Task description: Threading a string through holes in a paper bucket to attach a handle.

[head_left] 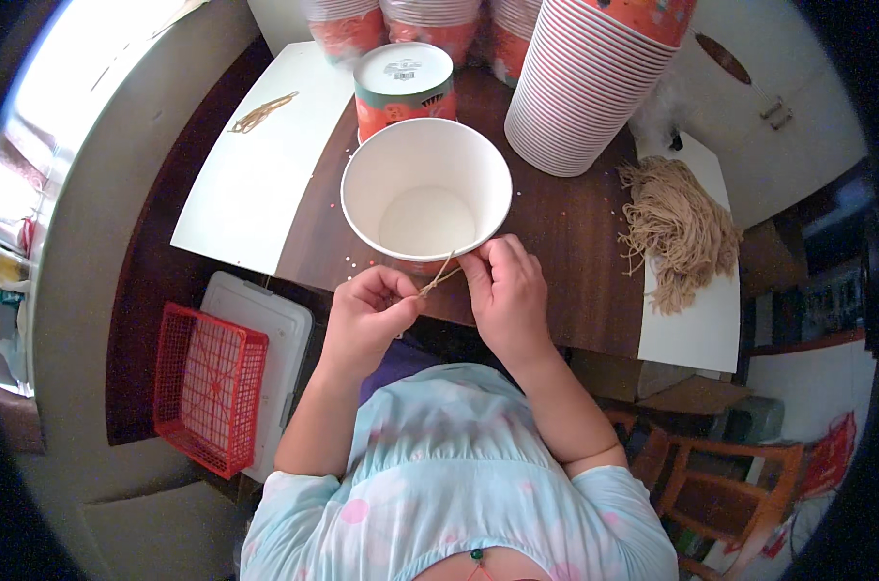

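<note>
A large white-lined paper tub stands at the table's front edge with its mouth facing up, and its inside shows pale and bare. Just below its near rim, my left hand pinches one part of a thin tan cord between thumb and fingers. The cord runs across to my right hand, whose thumb and fingers are closed on it close to the tub's rim. Part of the cord crosses the rim, and its ends are hidden by my fingers.
An upturned orange-and-green tub stands behind. A tall leaning stack of tubs rises at the back right. A heap of tan cords lies right; a few cords lie on the left white board. A red basket sits lower left.
</note>
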Demonstrator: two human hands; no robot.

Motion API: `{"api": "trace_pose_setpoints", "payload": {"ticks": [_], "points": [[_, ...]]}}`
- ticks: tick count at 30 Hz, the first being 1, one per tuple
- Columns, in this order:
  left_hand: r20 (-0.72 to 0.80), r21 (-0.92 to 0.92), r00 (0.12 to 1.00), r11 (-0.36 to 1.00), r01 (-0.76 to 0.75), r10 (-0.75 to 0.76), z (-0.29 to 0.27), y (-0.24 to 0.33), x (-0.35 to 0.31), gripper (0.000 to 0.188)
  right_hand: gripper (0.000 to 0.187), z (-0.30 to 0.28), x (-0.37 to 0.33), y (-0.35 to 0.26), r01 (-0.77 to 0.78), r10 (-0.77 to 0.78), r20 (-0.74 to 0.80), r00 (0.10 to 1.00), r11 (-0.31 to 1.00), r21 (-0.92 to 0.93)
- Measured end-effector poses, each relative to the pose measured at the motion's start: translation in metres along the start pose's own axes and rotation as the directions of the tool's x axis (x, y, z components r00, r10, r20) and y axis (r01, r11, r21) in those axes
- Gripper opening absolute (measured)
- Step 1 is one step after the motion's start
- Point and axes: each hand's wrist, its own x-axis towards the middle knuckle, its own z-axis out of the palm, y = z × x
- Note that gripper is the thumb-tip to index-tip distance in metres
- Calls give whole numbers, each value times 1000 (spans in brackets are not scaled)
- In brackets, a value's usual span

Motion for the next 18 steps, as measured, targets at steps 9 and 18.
{"api": "trace_pose_setpoints", "payload": {"ticks": [9,18], "points": [[-34,-46,994,993,-108,107,17,4,1,15,20,0,1,-1,-83,75,44,996,977,196],[-89,282,992,957,-66,95,10,4,-3,8,17,0,0,7,13,-10,-55,998,999,41]]}}
